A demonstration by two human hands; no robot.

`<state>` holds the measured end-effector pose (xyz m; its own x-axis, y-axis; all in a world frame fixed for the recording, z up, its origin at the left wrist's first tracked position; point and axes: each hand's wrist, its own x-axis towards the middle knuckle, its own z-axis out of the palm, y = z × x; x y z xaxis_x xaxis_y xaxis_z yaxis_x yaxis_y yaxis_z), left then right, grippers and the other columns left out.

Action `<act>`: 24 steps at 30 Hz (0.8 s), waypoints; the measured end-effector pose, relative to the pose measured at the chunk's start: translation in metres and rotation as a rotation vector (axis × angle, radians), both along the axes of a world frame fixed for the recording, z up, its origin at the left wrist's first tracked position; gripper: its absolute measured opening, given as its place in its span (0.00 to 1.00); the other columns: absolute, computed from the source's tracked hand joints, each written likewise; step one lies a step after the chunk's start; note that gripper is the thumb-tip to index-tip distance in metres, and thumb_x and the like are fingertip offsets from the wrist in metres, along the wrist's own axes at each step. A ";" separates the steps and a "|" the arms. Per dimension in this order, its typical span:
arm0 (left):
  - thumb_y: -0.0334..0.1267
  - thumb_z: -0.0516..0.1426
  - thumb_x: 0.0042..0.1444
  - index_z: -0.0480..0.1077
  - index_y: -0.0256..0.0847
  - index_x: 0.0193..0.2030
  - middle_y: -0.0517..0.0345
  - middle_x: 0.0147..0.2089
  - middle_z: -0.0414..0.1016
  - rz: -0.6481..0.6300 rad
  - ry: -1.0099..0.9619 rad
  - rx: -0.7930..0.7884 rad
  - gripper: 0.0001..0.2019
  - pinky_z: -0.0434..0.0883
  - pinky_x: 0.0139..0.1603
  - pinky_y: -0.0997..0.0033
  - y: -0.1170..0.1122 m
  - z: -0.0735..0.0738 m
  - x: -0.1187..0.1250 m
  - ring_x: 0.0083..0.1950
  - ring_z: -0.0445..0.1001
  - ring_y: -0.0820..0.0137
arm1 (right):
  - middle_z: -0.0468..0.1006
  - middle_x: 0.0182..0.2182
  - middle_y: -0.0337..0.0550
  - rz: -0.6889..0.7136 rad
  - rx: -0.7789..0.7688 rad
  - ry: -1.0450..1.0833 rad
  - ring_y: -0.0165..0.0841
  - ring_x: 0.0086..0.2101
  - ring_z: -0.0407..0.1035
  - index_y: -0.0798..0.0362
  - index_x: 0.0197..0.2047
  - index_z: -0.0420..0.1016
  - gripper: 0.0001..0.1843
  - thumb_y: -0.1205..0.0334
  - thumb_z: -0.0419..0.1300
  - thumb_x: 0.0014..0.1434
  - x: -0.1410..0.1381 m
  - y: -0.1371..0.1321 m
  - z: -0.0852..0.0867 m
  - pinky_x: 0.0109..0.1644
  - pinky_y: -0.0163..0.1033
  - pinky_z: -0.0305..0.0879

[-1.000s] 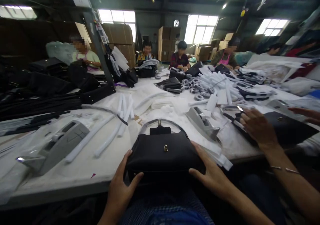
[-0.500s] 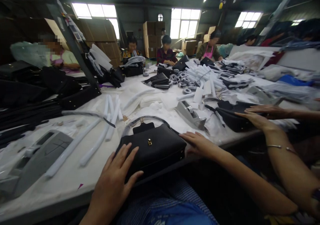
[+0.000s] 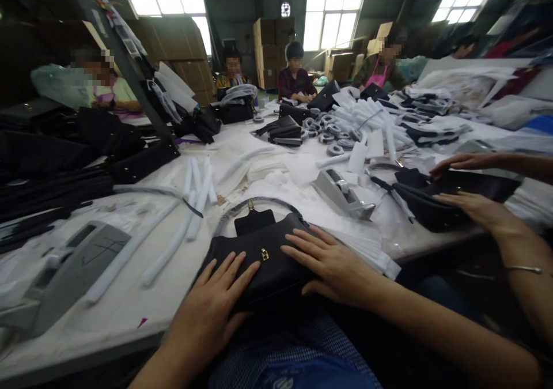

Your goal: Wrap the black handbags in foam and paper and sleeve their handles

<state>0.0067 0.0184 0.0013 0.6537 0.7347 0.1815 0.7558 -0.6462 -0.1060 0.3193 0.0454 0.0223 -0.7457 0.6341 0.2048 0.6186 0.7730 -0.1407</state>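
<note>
A black handbag lies at the table's near edge, its gold clasp facing up. Its wrapped handle and the black closure tab stretch out behind it on the white table. My left hand rests flat on the left part of the bag, fingers spread. On the right part lies my right hand, palm down with its fingers extended. The bag's underside is hidden.
A grey tape dispenser stands behind to the right, another tape dispenser at left. White foam tubes lie between. At right, a co-worker's hands touch a second black bag. Black pieces are stacked far left.
My right hand has moved from the bag's right end onto its top, nearer the clasp. My left hand has slid slightly right. The view has shifted a little.
</note>
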 end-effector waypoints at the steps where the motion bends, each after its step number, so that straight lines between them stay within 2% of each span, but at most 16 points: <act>1: 0.40 0.62 0.58 0.48 0.50 0.74 0.47 0.71 0.60 -0.006 0.011 0.017 0.41 0.69 0.61 0.44 -0.001 -0.004 -0.001 0.68 0.64 0.51 | 0.55 0.70 0.50 0.006 -0.005 -0.017 0.49 0.68 0.49 0.50 0.73 0.50 0.47 0.52 0.68 0.58 -0.004 0.005 -0.007 0.71 0.60 0.50; 4: 0.32 0.54 0.63 0.49 0.53 0.73 0.49 0.69 0.64 -0.018 0.041 0.082 0.34 0.72 0.59 0.46 -0.003 -0.025 -0.004 0.66 0.68 0.52 | 0.61 0.68 0.42 0.022 0.034 -0.027 0.49 0.66 0.56 0.43 0.71 0.56 0.37 0.61 0.63 0.62 -0.011 0.014 -0.035 0.66 0.59 0.59; 7: 0.26 0.47 0.65 0.51 0.50 0.73 0.50 0.69 0.65 -0.023 -0.007 0.174 0.31 0.74 0.58 0.50 -0.007 -0.049 -0.006 0.66 0.68 0.55 | 0.68 0.64 0.39 0.016 0.151 0.034 0.47 0.62 0.63 0.44 0.68 0.63 0.27 0.69 0.55 0.67 -0.014 0.011 -0.069 0.63 0.59 0.64; 9: 0.24 0.45 0.65 0.52 0.49 0.73 0.51 0.69 0.64 -0.007 -0.053 0.197 0.31 0.73 0.59 0.51 -0.011 -0.057 -0.006 0.67 0.66 0.55 | 0.69 0.63 0.40 -0.005 0.191 0.079 0.47 0.62 0.64 0.45 0.67 0.64 0.27 0.70 0.52 0.67 -0.014 0.006 -0.087 0.62 0.59 0.65; 11: 0.21 0.45 0.62 0.51 0.50 0.73 0.51 0.70 0.62 0.007 -0.064 0.150 0.34 0.71 0.61 0.50 -0.015 -0.057 -0.004 0.69 0.63 0.56 | 0.67 0.64 0.40 -0.022 0.162 0.101 0.46 0.63 0.62 0.45 0.68 0.63 0.30 0.73 0.50 0.65 -0.015 0.002 -0.094 0.64 0.58 0.63; 13: 0.20 0.47 0.59 0.48 0.53 0.73 0.51 0.72 0.58 -0.007 -0.039 0.063 0.38 0.68 0.63 0.47 -0.018 -0.051 0.000 0.71 0.59 0.54 | 0.65 0.65 0.39 -0.026 0.072 0.115 0.44 0.64 0.59 0.45 0.68 0.62 0.35 0.75 0.52 0.59 -0.014 -0.001 -0.091 0.66 0.57 0.59; 16: 0.29 0.54 0.60 0.45 0.57 0.74 0.47 0.74 0.54 -0.019 -0.012 -0.009 0.38 0.66 0.63 0.40 -0.021 -0.043 0.009 0.72 0.56 0.48 | 0.63 0.67 0.43 -0.014 -0.113 0.136 0.45 0.65 0.59 0.47 0.68 0.63 0.39 0.68 0.58 0.52 -0.014 -0.001 -0.068 0.69 0.55 0.55; 18: 0.34 0.58 0.60 0.45 0.58 0.74 0.44 0.74 0.54 0.012 -0.026 0.027 0.39 0.66 0.62 0.38 -0.022 -0.046 0.016 0.71 0.57 0.45 | 0.66 0.65 0.46 0.001 -0.211 0.145 0.45 0.63 0.62 0.48 0.66 0.67 0.34 0.61 0.62 0.55 -0.016 0.002 -0.050 0.68 0.53 0.57; 20: 0.36 0.61 0.59 0.46 0.59 0.73 0.43 0.74 0.54 0.046 -0.036 0.090 0.40 0.66 0.62 0.38 -0.023 -0.054 0.020 0.71 0.57 0.44 | 0.74 0.60 0.48 0.004 -0.263 0.141 0.43 0.58 0.69 0.49 0.63 0.71 0.25 0.57 0.60 0.62 -0.024 0.010 -0.035 0.64 0.49 0.63; 22: 0.36 0.62 0.58 0.45 0.60 0.73 0.42 0.73 0.55 0.065 -0.032 0.144 0.42 0.66 0.62 0.39 -0.022 -0.063 0.022 0.71 0.58 0.44 | 0.78 0.54 0.48 0.019 -0.256 0.117 0.40 0.52 0.74 0.50 0.62 0.72 0.21 0.59 0.57 0.67 -0.037 0.022 -0.028 0.57 0.43 0.69; 24: 0.36 0.62 0.58 0.46 0.60 0.73 0.42 0.73 0.56 0.062 -0.029 0.186 0.42 0.67 0.61 0.40 -0.021 -0.069 0.021 0.70 0.59 0.45 | 0.79 0.51 0.48 0.091 -0.201 0.057 0.38 0.47 0.75 0.51 0.61 0.72 0.19 0.62 0.56 0.68 -0.053 0.040 -0.027 0.50 0.39 0.71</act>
<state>0.0280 -0.0024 -0.0676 0.6006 0.7255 0.3362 0.7981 -0.5695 -0.1969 0.2665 0.0851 -0.0048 -0.7926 0.5969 0.1245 0.5340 0.7781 -0.3306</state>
